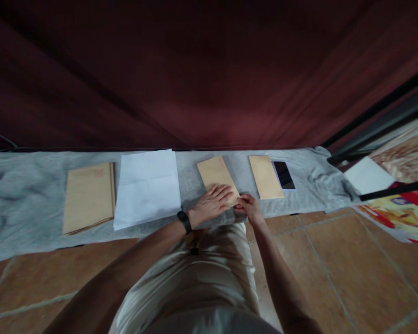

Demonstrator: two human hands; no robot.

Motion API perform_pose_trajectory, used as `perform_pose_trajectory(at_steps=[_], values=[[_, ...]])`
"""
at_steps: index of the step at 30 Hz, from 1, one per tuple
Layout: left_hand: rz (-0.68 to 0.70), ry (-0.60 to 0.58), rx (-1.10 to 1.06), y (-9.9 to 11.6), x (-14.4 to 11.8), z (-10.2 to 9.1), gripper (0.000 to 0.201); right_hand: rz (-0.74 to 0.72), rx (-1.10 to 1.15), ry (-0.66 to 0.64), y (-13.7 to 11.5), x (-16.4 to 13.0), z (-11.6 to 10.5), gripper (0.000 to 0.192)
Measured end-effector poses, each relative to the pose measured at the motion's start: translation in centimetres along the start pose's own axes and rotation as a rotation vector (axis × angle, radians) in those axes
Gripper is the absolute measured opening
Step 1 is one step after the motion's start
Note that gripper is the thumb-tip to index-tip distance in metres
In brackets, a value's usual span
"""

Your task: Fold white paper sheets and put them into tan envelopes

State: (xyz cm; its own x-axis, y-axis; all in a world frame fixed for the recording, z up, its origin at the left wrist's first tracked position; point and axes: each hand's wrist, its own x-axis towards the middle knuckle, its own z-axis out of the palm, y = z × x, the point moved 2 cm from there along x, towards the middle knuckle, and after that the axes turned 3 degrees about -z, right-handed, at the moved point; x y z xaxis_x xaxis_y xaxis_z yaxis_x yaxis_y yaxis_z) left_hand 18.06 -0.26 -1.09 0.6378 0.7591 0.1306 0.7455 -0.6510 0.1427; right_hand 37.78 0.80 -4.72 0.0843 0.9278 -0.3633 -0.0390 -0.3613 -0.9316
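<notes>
A brown paper envelope (212, 172) lies tilted on the grey cloth in front of me. My left hand (214, 200), with a black band on its wrist, rests flat across the envelope's near part, fingers stretched out. At the envelope's near right corner, my right hand (248, 207) pinches the edge between thumb and fingers. To the right lies another brown envelope (265, 177). On the left are a stack of white paper sheets (148, 188) and, beyond it, a pile of brown envelopes (88, 197).
A phone (284, 175) lies beside the right envelope. Grey cloth (316, 185) covers the narrow surface, with a dark red curtain (202, 83) behind it. At the far right are a dark frame bar (397, 189) and a colourful printed box (400, 213). Tiled floor (341, 260) lies below.
</notes>
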Motion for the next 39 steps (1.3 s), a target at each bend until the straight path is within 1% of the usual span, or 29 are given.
perform_pose_trajectory(at_steps=[2, 5, 8, 11, 16, 21, 25, 27, 30, 35, 37, 39], values=[[-0.026, -0.007, -0.004, 0.3, 0.2, 0.8, 0.056, -0.006, -0.014, -0.003, 0.3, -0.5, 0.4, 0.041], [-0.061, 0.014, 0.001, 0.6, 0.2, 2.1, 0.053, -0.020, -0.045, -0.009, 0.5, -1.1, 0.7, 0.037], [-0.093, 0.040, 0.006, 0.3, 0.4, 3.0, 0.054, -0.030, -0.142, -0.025, 0.5, -1.3, 0.9, 0.030], [-0.154, 0.039, 0.005, -0.6, 1.2, 3.4, 0.055, -0.024, -0.215, -0.031, 0.3, -1.3, 1.0, 0.024], [-0.276, 0.017, 0.016, -3.1, 3.0, 3.3, 0.057, -0.021, -0.237, -0.055, 0.1, -1.3, 1.0, 0.020], [-0.329, 0.039, 0.015, -5.5, 4.0, 2.7, 0.059, -0.041, -0.196, -0.055, 0.2, -1.6, 0.9, 0.025], [-0.386, 0.022, -0.002, -7.2, 4.3, 2.3, 0.061, 0.032, -0.026, -0.055, 0.3, -1.9, 1.3, 0.040], [-0.412, -0.005, -0.017, -7.6, 4.4, 2.1, 0.061, 0.056, 0.050, -0.048, 0.3, -2.1, 1.7, 0.049], [-0.433, -0.025, -0.036, -6.9, 4.3, 2.0, 0.062, 0.062, 0.084, -0.028, 0.5, -2.5, 2.5, 0.057], [-0.423, 0.045, -0.025, -4.2, 3.6, 2.5, 0.060, 0.018, 0.028, -0.062, 1.2, -3.0, 3.4, 0.051], [-0.411, 0.069, -0.018, -3.5, 3.2, 2.8, 0.059, -0.008, -0.075, -0.081, 1.3, -3.0, 3.2, 0.045], [-0.392, 0.093, -0.006, -3.1, 2.7, 3.1, 0.059, -0.066, -0.267, -0.081, 1.2, -3.1, 2.8, 0.036]])
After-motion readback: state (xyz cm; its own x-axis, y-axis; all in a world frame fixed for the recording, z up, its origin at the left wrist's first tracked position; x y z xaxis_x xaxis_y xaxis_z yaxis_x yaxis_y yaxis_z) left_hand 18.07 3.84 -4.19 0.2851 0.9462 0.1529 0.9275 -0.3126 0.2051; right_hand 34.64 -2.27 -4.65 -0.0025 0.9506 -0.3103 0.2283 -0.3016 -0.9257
